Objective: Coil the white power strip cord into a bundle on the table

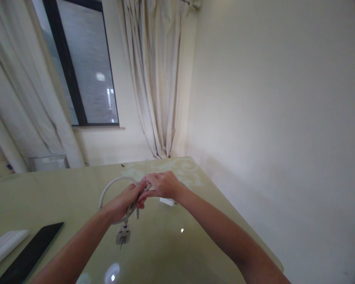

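Observation:
A looped white power cord (110,184) is bunched between my two hands above the table. My left hand (127,201) is closed around the gathered loops. Fingers of my right hand (162,184) pinch the cord beside the left fingertips, and the hands touch or nearly touch. From the bundle hangs a white plug (123,235) with its metal pins pointing down, below my left hand. Partly behind my right hand and wrist shows a small white block (167,201); whether it joins the cord is hidden.
The glossy pale green table (165,244) reflects lights. A black flat panel (32,250) and a white long object (6,246) lie at left. A tiny dark item (122,165) sits near the far edge. A wall (269,138) borders the right side; curtains (156,79) hang behind.

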`<state>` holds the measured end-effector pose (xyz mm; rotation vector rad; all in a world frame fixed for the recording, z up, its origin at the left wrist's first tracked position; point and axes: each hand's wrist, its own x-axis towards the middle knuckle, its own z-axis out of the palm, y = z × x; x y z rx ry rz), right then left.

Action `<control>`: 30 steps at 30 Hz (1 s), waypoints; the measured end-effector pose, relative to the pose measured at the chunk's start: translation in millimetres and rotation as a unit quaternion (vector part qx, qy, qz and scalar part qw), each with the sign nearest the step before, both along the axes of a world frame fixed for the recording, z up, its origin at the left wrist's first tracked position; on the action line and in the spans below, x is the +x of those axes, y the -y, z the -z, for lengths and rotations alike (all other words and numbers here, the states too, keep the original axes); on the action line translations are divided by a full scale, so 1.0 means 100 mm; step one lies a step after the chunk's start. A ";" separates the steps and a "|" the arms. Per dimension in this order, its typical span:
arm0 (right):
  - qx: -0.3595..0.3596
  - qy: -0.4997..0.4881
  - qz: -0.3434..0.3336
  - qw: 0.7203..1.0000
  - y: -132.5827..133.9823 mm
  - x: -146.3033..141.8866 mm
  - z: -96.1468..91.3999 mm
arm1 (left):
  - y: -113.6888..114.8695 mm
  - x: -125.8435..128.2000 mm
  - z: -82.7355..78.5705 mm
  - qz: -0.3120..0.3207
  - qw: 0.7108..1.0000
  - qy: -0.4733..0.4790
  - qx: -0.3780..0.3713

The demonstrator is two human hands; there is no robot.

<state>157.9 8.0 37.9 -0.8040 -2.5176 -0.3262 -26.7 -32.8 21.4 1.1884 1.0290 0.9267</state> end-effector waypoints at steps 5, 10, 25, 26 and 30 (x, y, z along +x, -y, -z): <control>-0.059 -0.054 0.057 0.995 -0.28 0.30 0.11 | 0.25 -0.13 0.00 0.160 0.978 0.115 -0.068; -0.195 -0.200 0.130 0.951 -0.40 0.45 0.48 | 0.45 -0.24 -0.25 0.038 0.936 0.349 -0.008; -0.495 -0.171 0.027 0.851 -0.03 0.48 0.69 | 0.07 -0.48 -0.40 -0.231 0.905 0.334 0.128; -0.520 -0.203 0.029 0.829 -0.03 0.48 0.69 | 0.08 -0.46 -0.39 -0.223 0.909 0.327 0.133; -0.612 -0.309 0.005 0.728 0.06 0.32 0.71 | 0.07 -0.34 -0.34 -0.171 0.910 0.347 0.151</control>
